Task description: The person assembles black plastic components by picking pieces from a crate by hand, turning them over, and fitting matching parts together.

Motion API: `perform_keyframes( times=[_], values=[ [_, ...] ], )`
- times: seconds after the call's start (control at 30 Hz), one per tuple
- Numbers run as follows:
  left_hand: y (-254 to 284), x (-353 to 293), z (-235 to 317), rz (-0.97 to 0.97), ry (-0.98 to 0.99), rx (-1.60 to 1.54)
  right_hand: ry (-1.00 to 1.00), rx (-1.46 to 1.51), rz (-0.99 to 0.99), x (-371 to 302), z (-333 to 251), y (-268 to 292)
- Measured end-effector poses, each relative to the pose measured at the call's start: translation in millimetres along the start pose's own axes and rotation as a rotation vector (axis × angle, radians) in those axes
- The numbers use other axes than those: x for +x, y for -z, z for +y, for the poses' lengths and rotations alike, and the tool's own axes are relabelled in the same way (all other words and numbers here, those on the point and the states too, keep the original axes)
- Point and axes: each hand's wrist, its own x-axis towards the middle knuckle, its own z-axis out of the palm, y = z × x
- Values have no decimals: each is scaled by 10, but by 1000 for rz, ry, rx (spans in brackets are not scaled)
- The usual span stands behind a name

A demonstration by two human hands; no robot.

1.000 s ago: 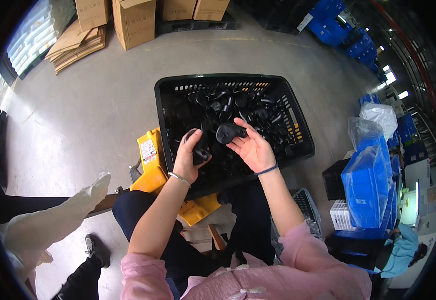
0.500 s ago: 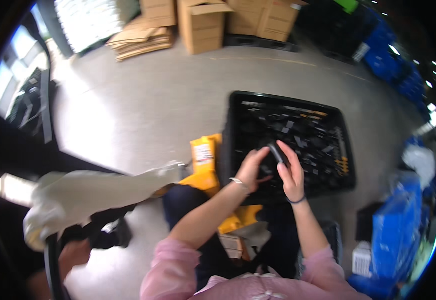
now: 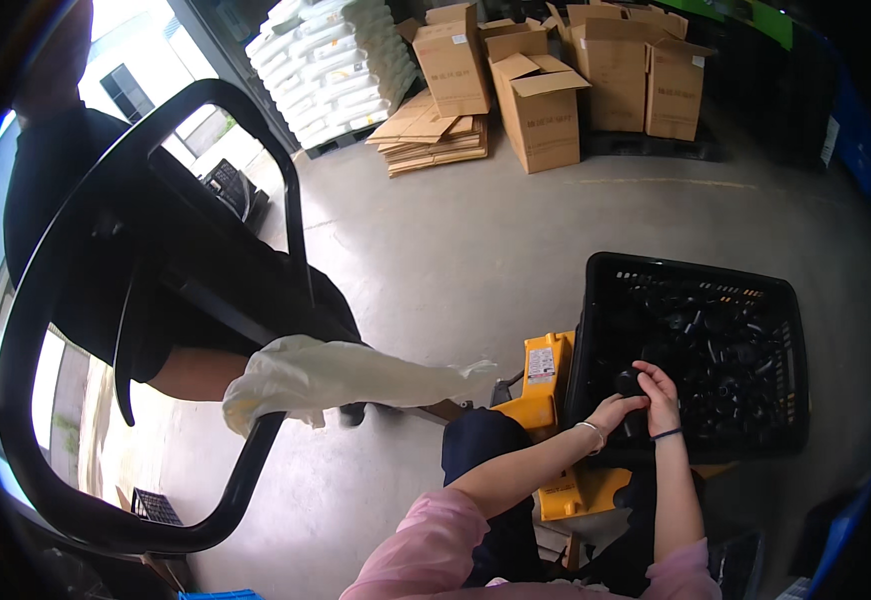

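My left hand (image 3: 614, 414) and my right hand (image 3: 662, 402) meet over the near left part of a black plastic crate (image 3: 696, 268). Between their closed fingers is a small dark part with a rounded end (image 3: 628, 382); its exact kind is hard to make out against the black behind it. The left fingertips touch the right palm, and the right fingers curl over the part from the other side. Many small black plastic parts (image 3: 721, 345) lie loose in the crate under my hands.
A yellow pallet jack (image 3: 541, 385) supports the crate. Its black loop handle (image 3: 18, 400) rises at left, with a white plastic bag (image 3: 296, 380) hanging on it. Another person (image 3: 86, 240) stands behind the handle. Cardboard boxes (image 3: 551, 120) and stacked white sacks (image 3: 331, 70) stand at the back.
The view has swung left, so the crate and hands now appear farther right and lower. My hands have come closer together around the dark part. The other person and the loop handle show more fully.
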Motion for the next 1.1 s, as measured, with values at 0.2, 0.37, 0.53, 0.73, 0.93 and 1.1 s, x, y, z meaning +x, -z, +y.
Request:
perform_keyframes(
  times=[0.2,0.37,0.53,0.73,0.93,1.1],
  values=[
    [-25,178,-57,-17,103,-232,-70,45,146,41,39,34],
    [-29,324,-130,-75,120,-316,-110,312,221,68,41,131],
    [-38,369,-140,-103,99,-347,-139,628,319,105,69,228],
    [1,344,-143,-88,59,-308,-96,774,257,162,229,268],
    [50,308,-74,-93,52,-332,-113,855,358,193,276,196],
    [72,318,-21,-13,61,-280,-125,850,353,113,164,153]
  ],
)
